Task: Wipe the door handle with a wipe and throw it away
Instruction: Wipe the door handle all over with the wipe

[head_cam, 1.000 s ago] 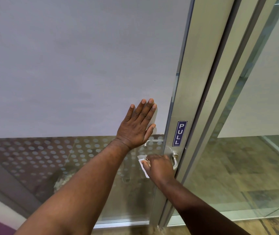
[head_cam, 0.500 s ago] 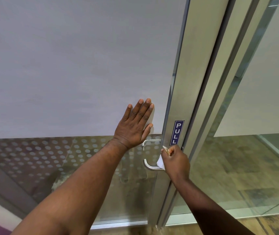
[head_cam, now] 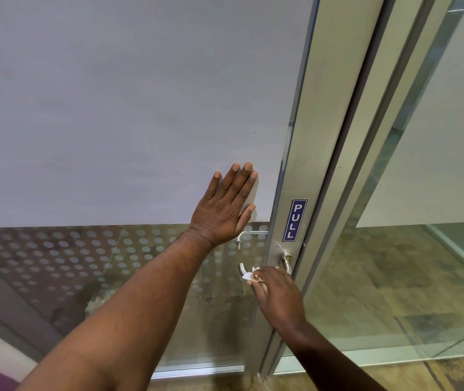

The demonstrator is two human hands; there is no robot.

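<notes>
Your right hand [head_cam: 277,294] is pinching crumpled white wipe [head_cam: 249,275] against curved steel door handle [head_cam: 242,270], fingertips closing over lever near its bend. Your left hand [head_cam: 225,210] is pressing flat, fingers together, on frosted glass door [head_cam: 112,108] just above. Only small corner of wipe is showing: it is risking slipping out of your grip mid-stroke. Handle stem by PULL sign [head_cam: 295,220] is likely going unwiped. No bin in view for disposal.

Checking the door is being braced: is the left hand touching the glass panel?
Touching. The head view shows the left hand laid flat, fingers spread, on the frosted glass panel, with no gap visible.
</notes>
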